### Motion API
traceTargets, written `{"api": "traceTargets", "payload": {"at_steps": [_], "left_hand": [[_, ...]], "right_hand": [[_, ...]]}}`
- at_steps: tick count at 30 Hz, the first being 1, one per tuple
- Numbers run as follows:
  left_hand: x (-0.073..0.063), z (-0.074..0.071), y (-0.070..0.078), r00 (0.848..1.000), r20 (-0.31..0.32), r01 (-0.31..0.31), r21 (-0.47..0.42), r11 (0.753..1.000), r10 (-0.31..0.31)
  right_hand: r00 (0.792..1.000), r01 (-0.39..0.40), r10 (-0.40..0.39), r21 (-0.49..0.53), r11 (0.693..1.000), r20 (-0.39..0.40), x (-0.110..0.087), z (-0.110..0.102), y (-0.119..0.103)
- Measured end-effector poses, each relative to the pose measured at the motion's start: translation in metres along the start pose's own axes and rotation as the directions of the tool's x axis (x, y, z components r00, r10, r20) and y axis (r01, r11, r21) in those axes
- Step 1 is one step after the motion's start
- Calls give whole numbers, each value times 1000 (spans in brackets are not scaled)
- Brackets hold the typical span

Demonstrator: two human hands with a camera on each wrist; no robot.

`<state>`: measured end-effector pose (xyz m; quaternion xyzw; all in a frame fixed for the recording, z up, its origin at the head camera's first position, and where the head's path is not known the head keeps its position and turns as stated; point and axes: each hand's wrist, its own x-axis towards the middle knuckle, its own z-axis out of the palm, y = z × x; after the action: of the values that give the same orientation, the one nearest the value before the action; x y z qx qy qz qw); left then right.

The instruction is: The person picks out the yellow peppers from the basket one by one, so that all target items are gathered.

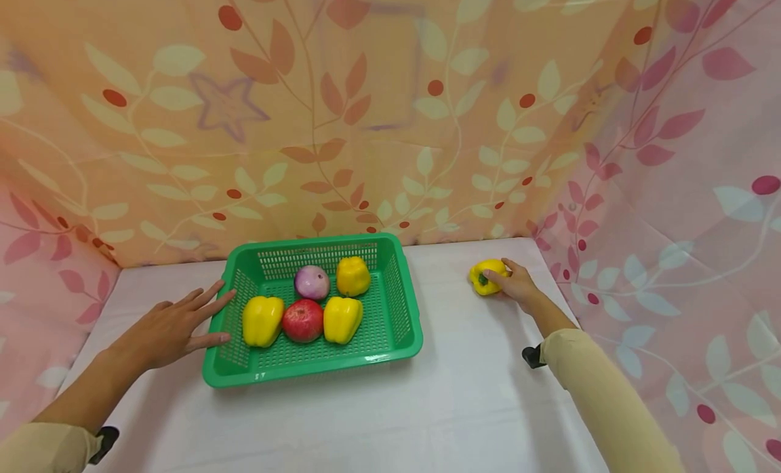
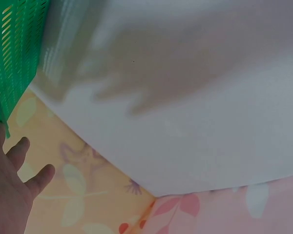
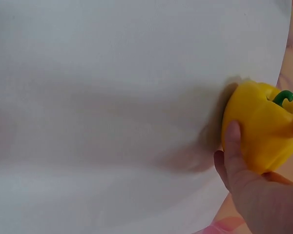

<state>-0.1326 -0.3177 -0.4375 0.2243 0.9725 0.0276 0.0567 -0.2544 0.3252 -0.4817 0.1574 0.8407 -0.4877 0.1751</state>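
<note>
My right hand (image 1: 520, 283) grips a yellow bell pepper (image 1: 488, 265) at the right of the table, its thumb near the green stem. In the right wrist view the pepper (image 3: 256, 126) is held close over the white cloth, fingers along its side. My left hand (image 1: 165, 329) is spread at the left rim of a green plastic basket (image 1: 317, 371), fingertips right at the edge. Inside the basket are three yellow bell peppers (image 1: 264, 322), a red pomegranate (image 1: 303, 320) and a round purple vegetable (image 1: 312, 282) resembling an onion.
A white cloth (image 1: 427, 405) covers the table. Floral fabric (image 1: 378, 120) hangs along the back, and pink floral fabric (image 1: 671, 222) runs along the right side. Between the basket and the right hand lies a stretch of white cloth.
</note>
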Motion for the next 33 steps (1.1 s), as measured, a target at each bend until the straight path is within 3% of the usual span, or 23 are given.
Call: {"api": "traceTargets", "payload": {"at_steps": [7, 15, 24, 33], "left_hand": [[-1, 0, 1, 1000, -7, -7, -9, 1000, 7], [-1, 1, -1, 1000, -14, -4, -10, 1000, 4], [0, 0, 0, 1000, -21, -11, -6, 1000, 11], [-1, 0, 0, 1000, -24, -11, 4, 1000, 11]], "right_hand": [[997, -59, 59, -1, 998, -44, 7, 7, 0], [979, -97, 98, 14, 995, -179, 7, 10, -5], [980, -93, 84, -41, 995, -181, 5, 4, -10], [977, -67, 45, -100, 993, -209, -6, -1, -45]]}}
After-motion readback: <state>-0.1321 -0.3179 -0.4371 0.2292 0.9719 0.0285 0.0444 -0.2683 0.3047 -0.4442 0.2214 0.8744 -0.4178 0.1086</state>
